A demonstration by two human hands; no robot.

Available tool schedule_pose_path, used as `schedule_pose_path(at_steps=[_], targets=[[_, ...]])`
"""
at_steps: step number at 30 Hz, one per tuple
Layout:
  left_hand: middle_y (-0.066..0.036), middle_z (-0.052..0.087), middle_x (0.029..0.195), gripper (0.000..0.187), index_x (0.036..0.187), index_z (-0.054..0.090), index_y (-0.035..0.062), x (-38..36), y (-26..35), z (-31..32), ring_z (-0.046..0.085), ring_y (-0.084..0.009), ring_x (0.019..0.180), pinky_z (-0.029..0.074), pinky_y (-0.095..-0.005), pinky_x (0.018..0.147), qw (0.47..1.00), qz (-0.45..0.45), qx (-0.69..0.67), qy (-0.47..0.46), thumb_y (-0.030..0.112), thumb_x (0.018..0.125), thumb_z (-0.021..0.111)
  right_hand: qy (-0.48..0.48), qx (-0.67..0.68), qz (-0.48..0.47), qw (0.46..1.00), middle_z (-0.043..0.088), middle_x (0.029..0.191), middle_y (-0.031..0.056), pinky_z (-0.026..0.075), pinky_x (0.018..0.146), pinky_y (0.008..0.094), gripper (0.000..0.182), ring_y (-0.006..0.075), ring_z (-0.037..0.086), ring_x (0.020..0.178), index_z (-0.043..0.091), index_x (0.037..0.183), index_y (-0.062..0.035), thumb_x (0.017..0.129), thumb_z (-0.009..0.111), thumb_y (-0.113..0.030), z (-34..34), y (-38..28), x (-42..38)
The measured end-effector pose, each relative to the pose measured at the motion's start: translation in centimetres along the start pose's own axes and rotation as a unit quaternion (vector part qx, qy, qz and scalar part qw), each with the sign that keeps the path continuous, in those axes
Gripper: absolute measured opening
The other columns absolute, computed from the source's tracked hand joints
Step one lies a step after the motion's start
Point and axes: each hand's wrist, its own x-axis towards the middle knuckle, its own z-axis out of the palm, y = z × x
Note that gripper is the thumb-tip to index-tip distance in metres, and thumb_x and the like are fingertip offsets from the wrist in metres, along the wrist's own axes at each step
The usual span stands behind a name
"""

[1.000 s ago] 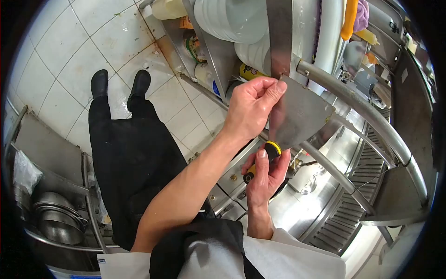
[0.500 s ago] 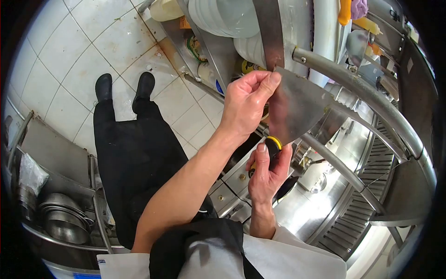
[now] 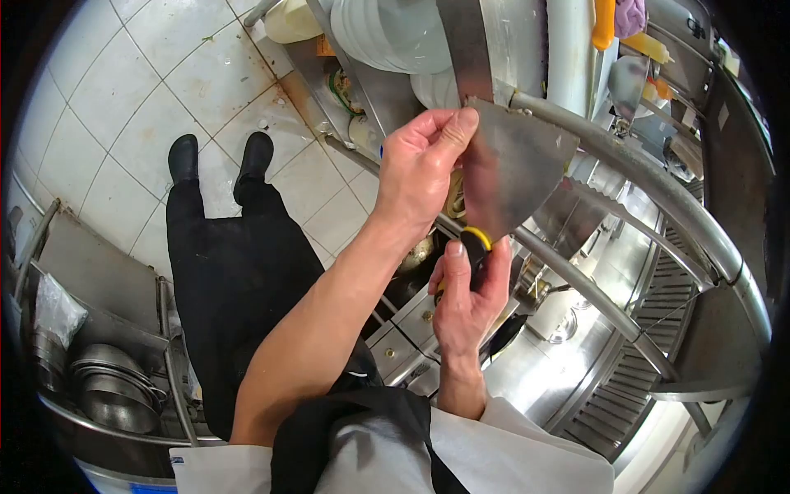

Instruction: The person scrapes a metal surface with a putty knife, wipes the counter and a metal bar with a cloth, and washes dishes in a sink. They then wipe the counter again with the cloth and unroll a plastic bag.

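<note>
A wide metal scraper (image 3: 518, 169) with a black and yellow handle is held between both hands, above a metal rail. My left hand (image 3: 418, 177) is closed, its thumb and forefinger pinching the upper left corner of the blade. Lower down, my right hand (image 3: 469, 300) wraps round the scraper's handle (image 3: 476, 244), with the thumb along its side. Most of the handle is hidden by the fingers. Reddish blurred patches show on the left part of the blade.
Stacked white plates (image 3: 387, 33) stand on a shelf at the top. A curved metal rail (image 3: 642, 152) runs past the blade on the right, near serrated tongs (image 3: 634, 218). Metal bowls (image 3: 115, 391) sit at lower left. Tiled floor (image 3: 107, 90) lies at upper left.
Both hands and the scraper have shifted slightly left and up in the view. Their grip on the scraper looks the same.
</note>
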Motion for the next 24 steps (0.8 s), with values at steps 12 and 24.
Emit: schedule_pose_path(at_steps=[12, 24], targets=[[0.003, 0.064, 0.081, 0.028, 0.095, 0.068, 0.0005, -1.0, -0.8, 0.4, 0.052, -0.0036, 0.071, 0.043, -0.0198, 0.064, 0.998, 0.005, 0.047, 0.04, 0.029, 0.094, 0.067, 0.024, 0.002, 0.011, 1.0, 0.052, 0.082, 0.0022, 0.041, 0.044, 0.0206, 0.03, 0.0064, 0.049, 0.055, 0.047, 0.125, -0.0019, 0.096, 0.055, -0.005, -0.1, -0.6, -1.1], [0.002, 0.064, 0.08, 0.028, 0.094, 0.068, -0.0008, -0.1, 0.6, 0.3, 0.051, -0.0046, 0.069, 0.043, -0.0216, 0.063, 0.998, 0.018, 0.052, 0.037, 0.027, 0.092, 0.069, 0.016, 0.079, 0.017, 0.997, 0.052, 0.082, 0.0022, 0.041, 0.042, 0.0215, 0.021, 0.0069, 0.05, 0.057, 0.047, 0.115, -0.0031, 0.097, 0.056, -0.006, 1.6, -1.4, -1.1]])
